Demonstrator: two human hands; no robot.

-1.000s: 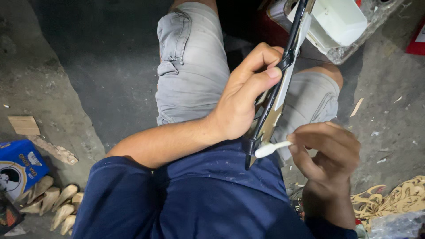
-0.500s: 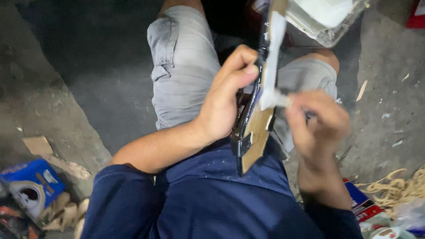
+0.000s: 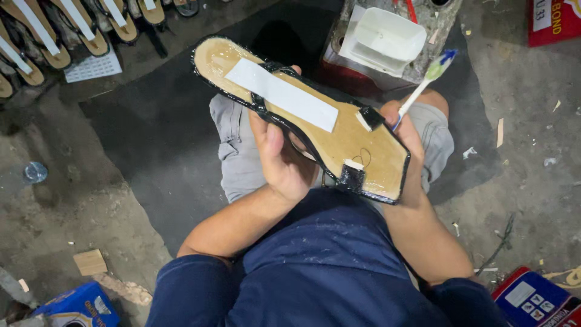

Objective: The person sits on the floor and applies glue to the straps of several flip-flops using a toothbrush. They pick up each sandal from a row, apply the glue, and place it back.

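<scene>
My left hand (image 3: 279,158) grips a flat sandal sole (image 3: 302,112) from below, its tan underside turned up, glossy, with a white strip along the middle and black folded edges and strap ends. My right hand (image 3: 407,136) sits behind the sole's toe end and holds a toothbrush (image 3: 423,85), bristles pointing up and away toward a white plastic tub (image 3: 387,39). I sit with grey shorts (image 3: 239,151) and a navy shirt.
The white tub rests on a stone block (image 3: 423,24) ahead. Several finished soles (image 3: 72,30) lie in a row at top left. A red tin (image 3: 554,21) is at top right, blue boxes (image 3: 78,306) at bottom left, a red-blue packet (image 3: 535,297) at bottom right.
The sole, held edge-on before, is now turned flat with its underside facing up. My right hand has lifted the toothbrush off the sole toward the tub. The view has tilted up.
</scene>
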